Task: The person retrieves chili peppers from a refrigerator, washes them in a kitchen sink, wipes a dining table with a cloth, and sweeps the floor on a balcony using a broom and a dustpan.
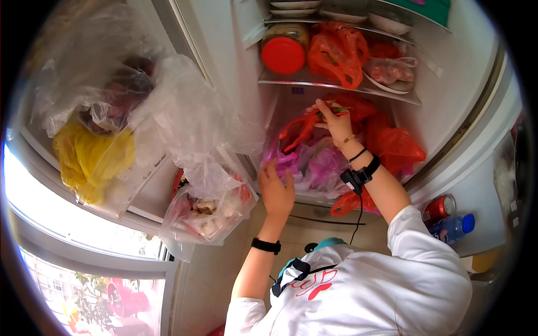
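Observation:
My right hand (336,124) is inside the lower part of an open refrigerator, its fingers closed around a few red and green chili peppers (339,110). A red plastic bag (299,133) hangs or lies just left of that hand; whether the fingers also grip it is unclear. Below are crumpled pink and clear plastic bags (321,166), their contents hidden. My left hand (276,191) hovers by the front left edge of the compartment, fingers apart, beside a pink bag (288,161). Nothing shows in its grasp.
Above, a glass shelf (286,77) bears a red-lidded jar (283,54), a red bag (338,52) and a plate (388,84). At left, the door holds clear bags (180,105), a yellow bag (92,155) and garlic (206,214). A can (439,208) and bottle (452,229) are at right.

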